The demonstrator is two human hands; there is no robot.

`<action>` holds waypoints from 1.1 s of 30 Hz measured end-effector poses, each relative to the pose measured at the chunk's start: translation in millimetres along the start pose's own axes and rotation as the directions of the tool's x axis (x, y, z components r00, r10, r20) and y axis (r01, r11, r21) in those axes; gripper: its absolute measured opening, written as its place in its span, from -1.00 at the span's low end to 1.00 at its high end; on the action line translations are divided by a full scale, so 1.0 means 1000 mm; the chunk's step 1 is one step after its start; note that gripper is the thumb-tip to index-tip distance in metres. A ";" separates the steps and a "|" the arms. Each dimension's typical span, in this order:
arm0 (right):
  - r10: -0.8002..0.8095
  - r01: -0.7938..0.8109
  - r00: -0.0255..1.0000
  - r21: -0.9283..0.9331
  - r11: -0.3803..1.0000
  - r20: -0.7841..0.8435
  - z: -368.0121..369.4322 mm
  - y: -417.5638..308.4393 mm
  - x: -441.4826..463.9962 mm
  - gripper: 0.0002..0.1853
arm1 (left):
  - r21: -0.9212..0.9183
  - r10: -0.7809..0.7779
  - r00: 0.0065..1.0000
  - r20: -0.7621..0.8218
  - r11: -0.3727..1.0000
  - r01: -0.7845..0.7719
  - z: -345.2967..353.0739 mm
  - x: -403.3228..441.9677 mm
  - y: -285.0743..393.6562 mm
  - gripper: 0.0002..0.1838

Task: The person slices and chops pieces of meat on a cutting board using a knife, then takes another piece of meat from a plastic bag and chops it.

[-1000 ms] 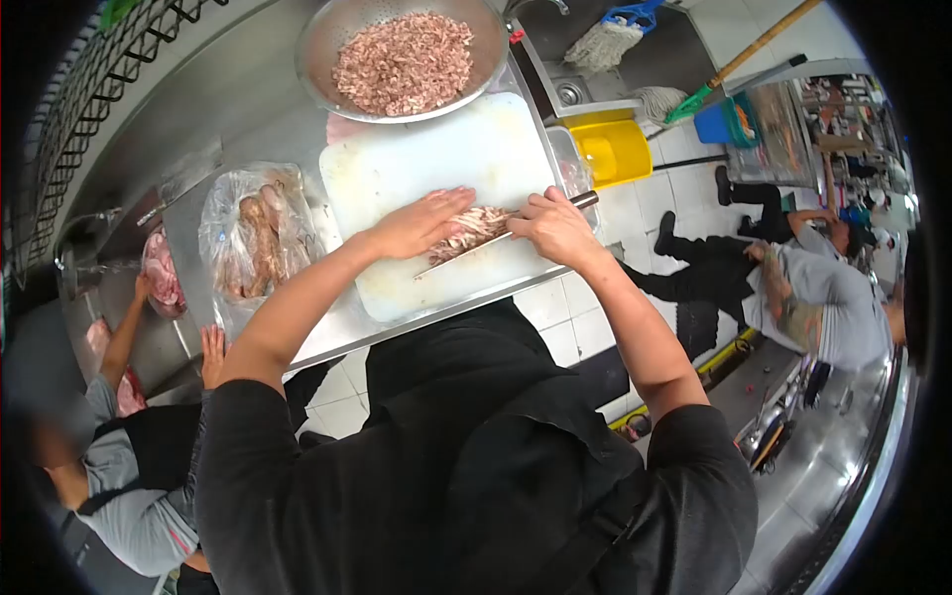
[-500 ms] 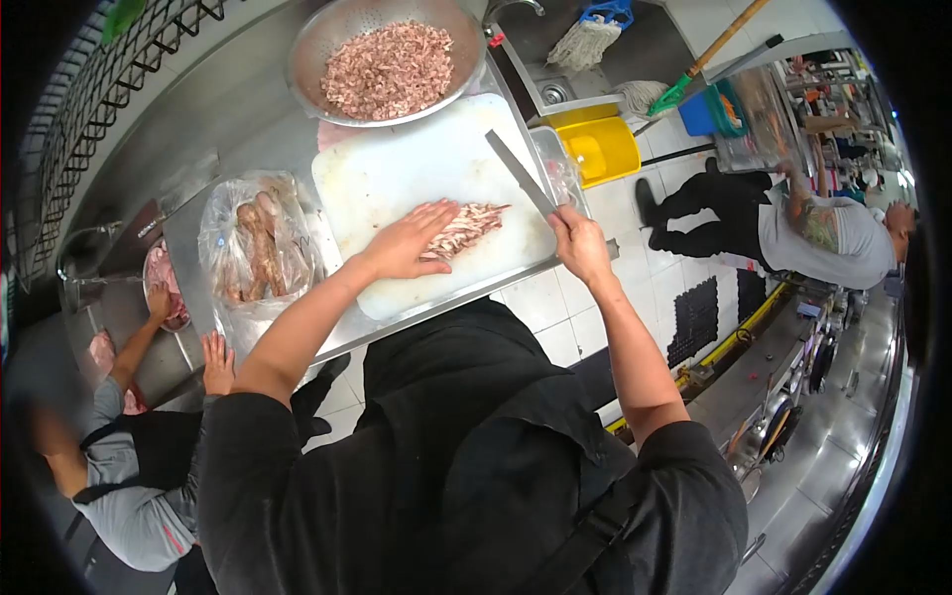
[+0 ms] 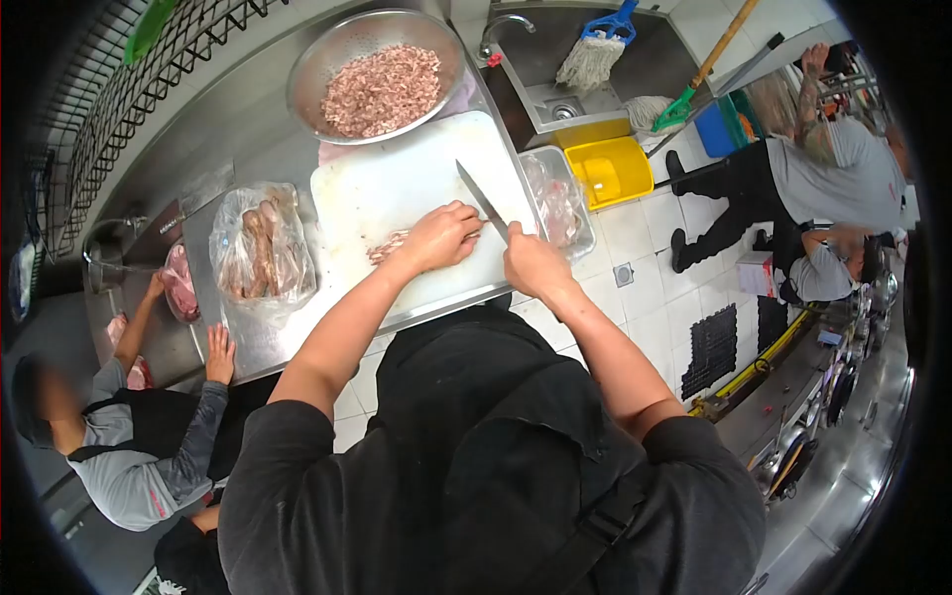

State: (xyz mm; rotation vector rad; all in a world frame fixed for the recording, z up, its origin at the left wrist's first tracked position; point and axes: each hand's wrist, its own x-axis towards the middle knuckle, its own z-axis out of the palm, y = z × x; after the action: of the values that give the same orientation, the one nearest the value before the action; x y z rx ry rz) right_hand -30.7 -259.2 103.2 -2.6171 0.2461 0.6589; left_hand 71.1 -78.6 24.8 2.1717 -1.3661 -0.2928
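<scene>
My right hand (image 3: 535, 262) is closed around the handle of a kitchen knife. The knife's blade (image 3: 478, 190) points up and left over the white cutting board (image 3: 372, 178). Close to the blade, my left hand (image 3: 446, 238) rests on the board with its fingers curled down over sliced meat strips. Some meat strips (image 3: 387, 246) show to the left of that wrist; the part beneath my fingers is hidden. A metal colander (image 3: 309, 99) full of chopped meat (image 3: 382, 91) stands beyond the board.
Left of the board lies a plastic bag with long brown meat pieces (image 3: 260, 248). At far left a co-worker's hand (image 3: 219, 354) rests on the counter near raw meat (image 3: 179, 283). A clear tub (image 3: 557, 198), yellow bucket (image 3: 610, 171) and sink (image 3: 540, 74) are on the right.
My left hand has gone from lying flat on the meat to curled fingers, further right. My right hand has brought the knife left, close to the left hand. The view has shifted slightly.
</scene>
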 end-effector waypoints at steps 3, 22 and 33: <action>0.007 -0.005 0.999 0.044 0.999 -0.034 0.024 -0.004 0.010 -0.70 | -0.036 0.020 0.998 -0.055 0.999 -0.022 0.001 -0.002 -0.003 -0.78; 0.010 0.029 0.962 0.137 0.990 -0.274 0.035 0.005 0.019 -0.74 | -0.190 0.031 0.998 -0.059 0.981 -0.042 -0.020 -0.014 -0.021 -0.55; -0.040 0.027 0.967 -0.056 0.998 -0.251 0.055 0.051 -0.005 -0.82 | -0.220 -0.036 0.999 0.016 0.975 0.039 -0.009 -0.025 -0.007 -0.45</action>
State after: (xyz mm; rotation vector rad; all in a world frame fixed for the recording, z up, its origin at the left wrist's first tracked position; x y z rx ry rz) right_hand -71.2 -279.9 43.9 -2.7477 0.2628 0.3229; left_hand 69.3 -51.5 26.1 2.0161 -1.2372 -0.4507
